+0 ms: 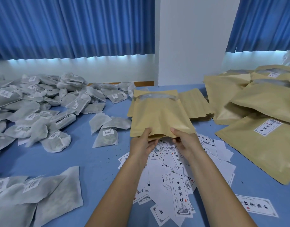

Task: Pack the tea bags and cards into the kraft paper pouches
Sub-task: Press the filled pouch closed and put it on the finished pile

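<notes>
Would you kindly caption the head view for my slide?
Left hand and right hand grip a kraft pouch above scattered cards, tea bags alongside.

A single view, from the person's head, faces forward and down across the table (98, 163) toward the wall (190, 38) and curtains (72, 25), which fill the top third. The lens is wide, so the curtains lean at the sides. It sits close: both forearms enter from the bottom edge, and the left hand (141, 145) and right hand (186, 143) grip a pouch (159, 115) at mid-frame. The tea bags (34, 102) run off the left edge, cards (178, 185) lie low centre, and filled pouches (259, 112) are cut by the right edge.
</notes>
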{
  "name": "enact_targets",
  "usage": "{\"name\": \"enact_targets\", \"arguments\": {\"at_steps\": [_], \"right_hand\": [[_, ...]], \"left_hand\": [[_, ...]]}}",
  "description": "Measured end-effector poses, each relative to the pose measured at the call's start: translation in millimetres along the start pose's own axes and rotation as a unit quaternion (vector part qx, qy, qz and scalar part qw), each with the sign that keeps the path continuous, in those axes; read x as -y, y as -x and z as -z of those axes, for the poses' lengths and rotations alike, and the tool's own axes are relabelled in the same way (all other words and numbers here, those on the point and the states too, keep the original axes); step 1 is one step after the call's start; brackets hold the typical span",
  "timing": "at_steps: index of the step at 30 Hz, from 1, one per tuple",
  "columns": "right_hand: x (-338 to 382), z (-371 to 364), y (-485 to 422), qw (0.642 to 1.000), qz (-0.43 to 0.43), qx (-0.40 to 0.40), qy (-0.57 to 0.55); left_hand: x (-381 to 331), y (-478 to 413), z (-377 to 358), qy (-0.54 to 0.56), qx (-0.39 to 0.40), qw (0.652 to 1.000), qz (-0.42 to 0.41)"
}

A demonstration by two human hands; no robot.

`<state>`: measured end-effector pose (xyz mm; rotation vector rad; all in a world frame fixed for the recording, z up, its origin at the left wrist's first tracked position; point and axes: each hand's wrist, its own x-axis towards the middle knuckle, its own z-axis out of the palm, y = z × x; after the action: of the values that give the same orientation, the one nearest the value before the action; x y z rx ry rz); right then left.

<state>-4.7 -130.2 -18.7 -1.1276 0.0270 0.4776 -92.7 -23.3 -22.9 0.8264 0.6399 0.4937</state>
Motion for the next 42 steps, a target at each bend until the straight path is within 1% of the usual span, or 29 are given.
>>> {"name": "enact_targets", "arguments": {"at_steps": [2,4,6,11,16,19,22,26,29,34,38,42], "right_hand": [[-1,0,1,1.000,0.004,0.015,-0.010],[-3,-1,3,0.999,-0.002,0.032,-0.013],[-6,-3,5,0.999,-0.014,0.048,0.008],[-6,-4,4,0.999,-0.018,0.033,0.007],[-9,-7,7,0.998,-0.022,0.058,0.008],[-10,-9,7,0.998,-0.027,0.047,0.033],[-9,-9,5,0.998,-0.008,0.046,0.051],[-10,-7,4,0.997,0.029,0.035,0.065],[-14,-8,5,0.994,0.042,0.048,0.085],[-17,-8,3,0.994,0.035,0.036,0.100],[-13,-4,0,0.996,0.033,0.035,0.076],[-15,-7,1,0.997,-0.006,0.068,0.042]], "left_hand": [[1,1,-1,-0.006,0.029,0.999,0.021],[2,1,-1,0.012,0.031,0.999,0.023],[3,0,0,0.035,0.027,0.999,0.012],[5,1,0,0.039,0.041,0.998,0.009],[4,2,-2,0.012,0.048,0.999,0.007],[5,4,-5,0.004,0.052,0.999,0.007],[6,7,-6,-0.012,0.038,0.999,0.002],[4,7,-4,-0.005,-0.005,1.000,-0.003],[3,8,-4,-0.001,-0.010,1.000,-0.012],[6,10,-6,-0.025,-0.007,1.000,-0.001],[1,7,-2,-0.040,-0.032,0.999,-0.016],[-1,6,0,-0.051,-0.032,0.998,-0.023]]}}
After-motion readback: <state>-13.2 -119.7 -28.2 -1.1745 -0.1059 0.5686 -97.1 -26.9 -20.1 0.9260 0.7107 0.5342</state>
